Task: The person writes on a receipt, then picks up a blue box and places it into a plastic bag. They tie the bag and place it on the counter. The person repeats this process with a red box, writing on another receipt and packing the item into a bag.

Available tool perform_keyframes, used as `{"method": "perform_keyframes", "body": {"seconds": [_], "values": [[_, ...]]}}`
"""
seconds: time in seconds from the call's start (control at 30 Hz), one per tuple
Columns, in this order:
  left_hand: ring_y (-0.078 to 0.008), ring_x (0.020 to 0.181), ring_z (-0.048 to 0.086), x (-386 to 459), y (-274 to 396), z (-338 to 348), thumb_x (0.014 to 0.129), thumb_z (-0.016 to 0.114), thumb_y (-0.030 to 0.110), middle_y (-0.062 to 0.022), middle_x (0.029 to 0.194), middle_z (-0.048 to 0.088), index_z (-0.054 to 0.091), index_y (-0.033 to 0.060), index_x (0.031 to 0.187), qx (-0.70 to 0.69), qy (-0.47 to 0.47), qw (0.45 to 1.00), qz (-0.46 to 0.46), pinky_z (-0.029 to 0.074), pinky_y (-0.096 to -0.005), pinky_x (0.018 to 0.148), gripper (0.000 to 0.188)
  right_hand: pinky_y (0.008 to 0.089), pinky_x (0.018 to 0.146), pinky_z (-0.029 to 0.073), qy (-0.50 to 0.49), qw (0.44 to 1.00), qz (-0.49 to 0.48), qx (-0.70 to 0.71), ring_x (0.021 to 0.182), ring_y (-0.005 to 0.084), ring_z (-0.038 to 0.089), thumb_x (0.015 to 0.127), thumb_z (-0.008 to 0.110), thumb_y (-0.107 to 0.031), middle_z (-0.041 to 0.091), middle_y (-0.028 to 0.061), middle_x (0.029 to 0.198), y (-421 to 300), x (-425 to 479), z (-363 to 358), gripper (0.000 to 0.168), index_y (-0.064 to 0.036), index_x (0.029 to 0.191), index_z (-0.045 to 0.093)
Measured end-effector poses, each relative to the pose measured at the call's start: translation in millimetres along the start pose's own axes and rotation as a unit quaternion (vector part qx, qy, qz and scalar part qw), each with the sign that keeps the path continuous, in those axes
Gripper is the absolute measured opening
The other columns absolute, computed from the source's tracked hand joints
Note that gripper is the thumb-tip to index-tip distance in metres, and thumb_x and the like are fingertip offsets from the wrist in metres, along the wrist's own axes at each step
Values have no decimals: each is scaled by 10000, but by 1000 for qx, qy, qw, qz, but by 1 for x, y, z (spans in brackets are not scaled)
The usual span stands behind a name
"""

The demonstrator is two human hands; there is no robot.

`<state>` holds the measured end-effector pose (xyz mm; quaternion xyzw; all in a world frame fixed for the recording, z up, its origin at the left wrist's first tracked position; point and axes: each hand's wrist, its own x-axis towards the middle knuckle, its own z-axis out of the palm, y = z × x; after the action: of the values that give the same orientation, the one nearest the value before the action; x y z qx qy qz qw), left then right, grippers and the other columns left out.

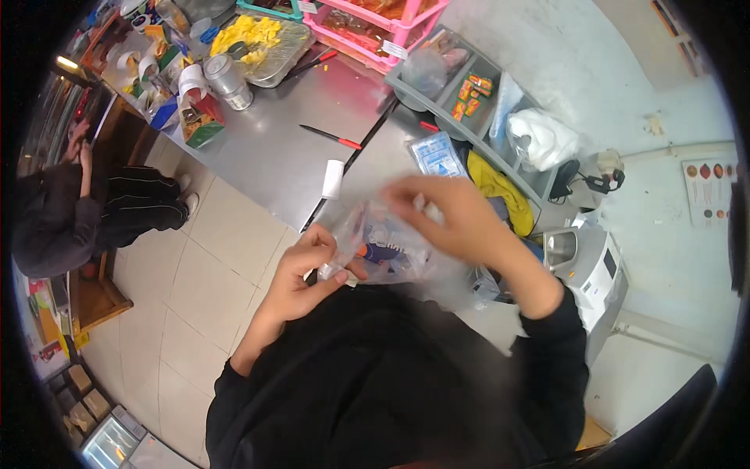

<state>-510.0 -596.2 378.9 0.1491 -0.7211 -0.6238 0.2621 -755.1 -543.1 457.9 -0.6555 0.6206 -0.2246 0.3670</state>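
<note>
A clear plastic bag hangs close in front of my body, at the table's edge. Inside it shows something dark blue and orange, partly hidden by the film and my right hand. My left hand pinches the gathered left edge of the bag between thumb and fingers. Over the bag's right side is my right hand, blurred, with its fingers bent. A whitish bit shows by those fingers, and whether they grip it is unclear. Beyond the bag, a white paper slip lies across the seam of the steel table.
A black marker with a red end lies farther back. A grey divided bin stands right of it, near a yellow cloth. A can and a film-wrapped tray are back left. Another person stands left.
</note>
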Motion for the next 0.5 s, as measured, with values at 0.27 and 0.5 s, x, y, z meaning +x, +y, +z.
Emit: {"method": "perform_keyframes", "body": {"seconds": [0.27,0.5], "values": [[-171,569,573,-41,-38,-3,863,522,22,-183,778,654,415,34,1175,-325,101,924,-175,436,-262,547,330,398,811,465,49,979,53,-189,955,314,580,803,659,-391,593,115,1101,174,165,157,392,-61,1014,638],[-85,426,436,-25,-30,-29,855,545,64,-146,681,619,243,51,1376,-360,125,913,-145,319,-191,425,603,288,695,455,-168,966,-89,177,726,160,587,814,676,-242,632,71,783,54,124,72,211,-35,845,644]]}}
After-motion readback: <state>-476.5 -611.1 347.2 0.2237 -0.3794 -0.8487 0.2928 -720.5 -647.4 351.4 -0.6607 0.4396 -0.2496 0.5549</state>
